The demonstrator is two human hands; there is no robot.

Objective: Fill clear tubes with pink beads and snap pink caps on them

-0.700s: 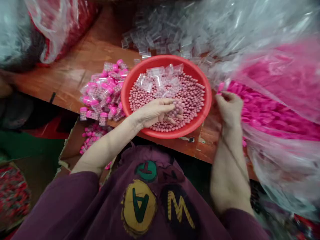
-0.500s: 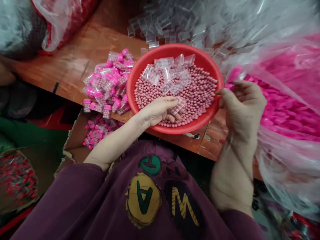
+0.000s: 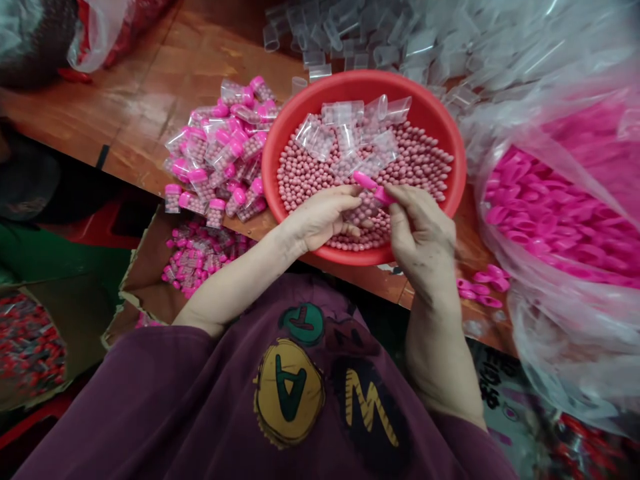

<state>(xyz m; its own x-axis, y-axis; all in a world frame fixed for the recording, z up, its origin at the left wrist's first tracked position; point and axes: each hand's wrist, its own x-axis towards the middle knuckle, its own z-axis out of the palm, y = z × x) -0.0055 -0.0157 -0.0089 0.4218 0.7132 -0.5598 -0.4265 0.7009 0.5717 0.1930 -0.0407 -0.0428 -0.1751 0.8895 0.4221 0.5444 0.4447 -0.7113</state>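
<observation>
A red plastic basin [image 3: 456,147] full of small pink beads [image 3: 310,177] lies before me, several clear tubes [image 3: 343,112] resting on the beads. Over its near side, my left hand [image 3: 325,217] is closed around a clear bottle [image 3: 363,210] with pink beads in it, partly hidden by fingers. My right hand [image 3: 423,230] pinches a bright pink flip cap [image 3: 384,195], its lid swung up toward the left. The cap is at the bottle's upper end; whether it is seated there I cannot tell.
Left of the basin is a heap of filled, pink-capped bottles [image 3: 220,157], with a cardboard box [image 3: 145,267] of more below. Pink caps fill a plastic bag [image 3: 565,220] at right; several loose caps [image 3: 483,287] lie near the table edge. Clear tubes [image 3: 350,33] are piled behind.
My right hand has moved left from beside the bag of caps to the bottle, carrying the pink cap. My left hand still holds the bottle over the basin. The view has shifted slightly.
</observation>
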